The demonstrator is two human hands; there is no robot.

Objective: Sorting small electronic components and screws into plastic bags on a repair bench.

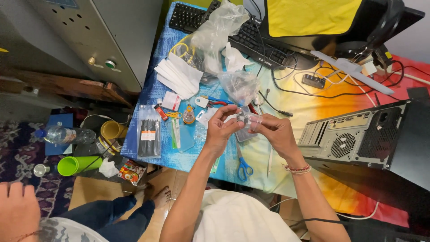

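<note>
Looking down from the head camera, I see my left hand [220,127] and right hand [274,131] meeting above the near edge of the table [309,107], both pinching a small clear bag [245,119] between thumbs and fingertips. Something dark sits inside the bag — too small and too covered by my fingers to make out. The bag is held in the air, just over the colourful cloth. Below my hands, blue-handled scissors [243,166] lie half hidden under my left forearm. To the left lies a flat packet of black cable ties [148,132]. A computer case [358,136] stands at the right, its far side cut off. Crumpled plastic bags [215,36] cover part of a black keyboard [251,38] — a second person's hand [17,210] shows at the bottom left corner.
</note>
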